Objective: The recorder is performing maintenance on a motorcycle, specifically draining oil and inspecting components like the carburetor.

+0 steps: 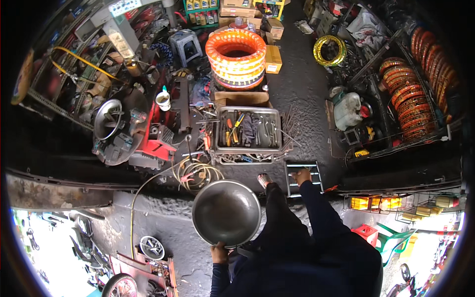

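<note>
My left hand [219, 252] grips the near rim of a large round metal basin [226, 212], which I hold out in front of me with its hollow side up and nothing in it. My right hand [302, 174], at the end of a dark sleeve, reaches forward onto the near edge of a small metal step stool [303, 184] on the floor. Whether its fingers close around the rail is too small to tell. My sandalled foot [264, 179] stands between the basin and the stool.
A metal tray [247, 129] of screwdrivers, pliers and wrenches stands just beyond. Coiled hose [198, 175] lies left of it. Stacked orange wheel rims [236, 57], a red tyre machine [148, 143] and racks of rims [410, 106] crowd the workshop floor.
</note>
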Demonstrator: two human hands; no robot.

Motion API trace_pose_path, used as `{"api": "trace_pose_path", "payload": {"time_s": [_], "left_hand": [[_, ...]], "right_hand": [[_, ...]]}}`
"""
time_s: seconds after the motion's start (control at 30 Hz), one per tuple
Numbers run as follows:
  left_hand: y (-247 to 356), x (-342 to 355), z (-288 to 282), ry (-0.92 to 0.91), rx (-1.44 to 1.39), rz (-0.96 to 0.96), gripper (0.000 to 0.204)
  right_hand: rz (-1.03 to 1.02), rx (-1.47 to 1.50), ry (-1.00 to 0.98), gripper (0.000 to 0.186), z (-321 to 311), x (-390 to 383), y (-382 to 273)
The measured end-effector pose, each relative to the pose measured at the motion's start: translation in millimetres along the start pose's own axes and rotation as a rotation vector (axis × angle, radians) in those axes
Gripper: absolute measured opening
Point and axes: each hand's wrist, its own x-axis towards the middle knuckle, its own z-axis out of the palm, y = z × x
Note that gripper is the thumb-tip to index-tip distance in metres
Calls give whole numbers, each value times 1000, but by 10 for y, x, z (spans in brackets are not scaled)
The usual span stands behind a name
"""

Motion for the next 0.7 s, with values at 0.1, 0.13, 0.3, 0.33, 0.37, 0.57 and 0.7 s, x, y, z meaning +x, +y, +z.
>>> {"api": "trace_pose_path", "payload": {"time_s": [0.1, 0.13, 0.3, 0.33, 0.37, 0.57, 0.7], "left_hand": [[-154, 548, 269, 61, -189, 68, 33], [-170, 743, 396, 144, 257, 305, 34], [290, 1603, 1364, 350, -821, -281, 29], [405, 1638, 1530, 416, -608, -326, 24], [540, 1659, 1678, 404, -381, -250, 20], [737, 1767, 2438, 502, -554, -446, 15], [827, 1803, 2741, 584, -462, -455, 22]], "right_hand": [[133, 377, 125, 34, -83, 953, 80], [140, 512, 49, 34, -95, 1293, 90], [296, 684, -12, 25, -24, 3236, -178], [407, 689, -32, 26, -23, 3570, -216], [348, 728, 16, 29, -6, 3895, -303], [484, 880, 35, 31, 242, 5254, -530], [616, 717, 52, 19, 412, 5641, -486]]}}
